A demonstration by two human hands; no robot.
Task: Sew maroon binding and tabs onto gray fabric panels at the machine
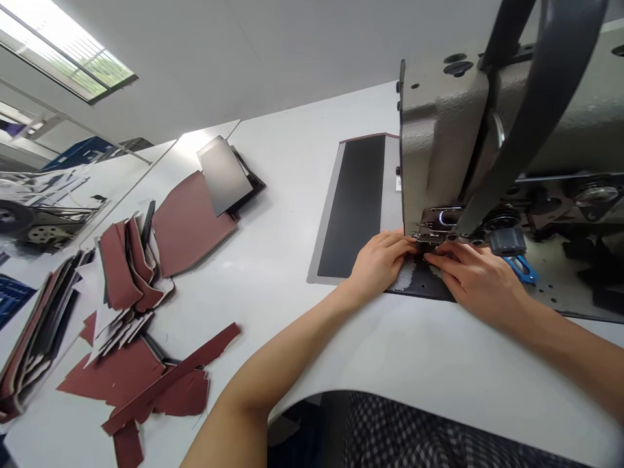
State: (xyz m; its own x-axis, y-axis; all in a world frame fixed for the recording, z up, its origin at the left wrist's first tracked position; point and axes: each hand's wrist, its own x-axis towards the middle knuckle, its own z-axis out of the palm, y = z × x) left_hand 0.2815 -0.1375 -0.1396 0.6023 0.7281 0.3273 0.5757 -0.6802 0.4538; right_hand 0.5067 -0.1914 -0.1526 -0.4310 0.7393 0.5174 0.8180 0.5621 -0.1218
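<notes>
Though barely apart, left hand and right hand at sewing machine.

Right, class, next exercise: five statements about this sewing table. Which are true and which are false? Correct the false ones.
1. The left hand and right hand both have fingers close to the sewing machine's foot area. True.
2. Long sleeves cover both forearms. False: the forearms are bare.
3. A grey sheet lies partly over a larger red-brown piece. True.
4. The red-brown scraps are beside the right hand. False: the red-brown scraps lie on the left side of the table.
5. A blue object is near the right hand. True.
</notes>
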